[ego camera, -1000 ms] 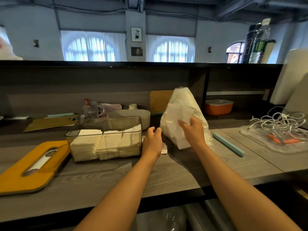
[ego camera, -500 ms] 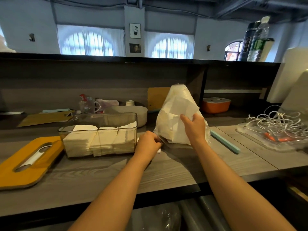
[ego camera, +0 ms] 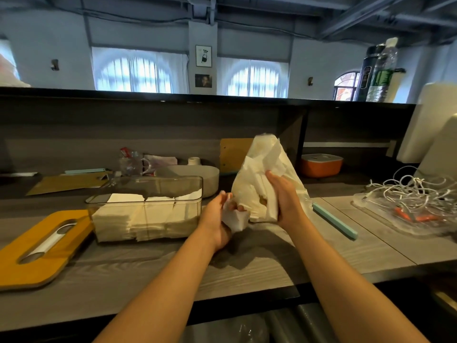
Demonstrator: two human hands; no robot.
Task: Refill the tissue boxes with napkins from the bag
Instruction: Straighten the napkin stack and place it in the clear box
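Curled around a wad of napkins (ego camera: 268, 194), my right hand (ego camera: 284, 196) has its grip on them at the bag (ego camera: 265, 154), center frame on the counter (ego camera: 247, 273). My left hand (ego camera: 217, 214) pinches a crumpled napkin (ego camera: 235, 220); its fingertips are hidden. Left of them stands the clear tissue box (ego camera: 148, 209), half filled.

Translucent bag (ego camera: 267, 169) upright with white napkins (ego camera: 268, 206), clear tissue box (ego camera: 148, 209) half-filled, lidless

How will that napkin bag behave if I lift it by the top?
Likely floppy: the bag is thin crumpled plastic, creased where the right hand grips it. Probably light, holding only napkins. Loose napkins may spill; the left hand already holds one.
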